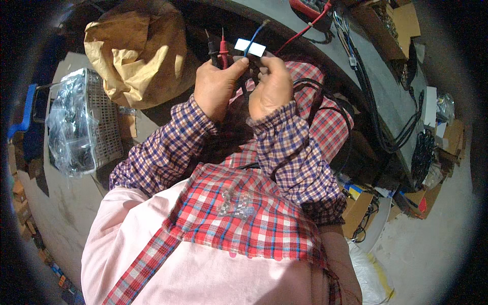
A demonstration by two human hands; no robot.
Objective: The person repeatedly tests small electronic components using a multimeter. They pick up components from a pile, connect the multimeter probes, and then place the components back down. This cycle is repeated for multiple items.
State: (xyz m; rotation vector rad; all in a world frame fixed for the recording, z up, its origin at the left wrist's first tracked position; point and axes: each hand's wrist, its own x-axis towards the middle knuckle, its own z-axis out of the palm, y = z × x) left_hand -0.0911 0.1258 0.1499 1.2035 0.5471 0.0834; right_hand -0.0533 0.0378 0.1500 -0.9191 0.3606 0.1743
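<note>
My left hand (217, 87) is closed round two multimeter test probes, one black (212, 48) and one red (223, 50), their metal tips pointing up and away. Its thumb tip also meets the foot of a blue wire (258, 33). A white label (244, 46) sits across that wire, just beyond my fingertips. Close beside it, my right hand (273, 90) is curled round the dark cable that carries the wire; the fingers hide most of the grip. Black cable (351, 118) loops across my lap, right of that hand.
A red multimeter (306, 6) lies on the grey bench (274, 11), its red lead (307, 26) hanging towards me. Black cables (376, 119) drape over the bench edge at right. Left stand a brown paper-lined container (147, 66) and a white basket (105, 119) with plastic bags.
</note>
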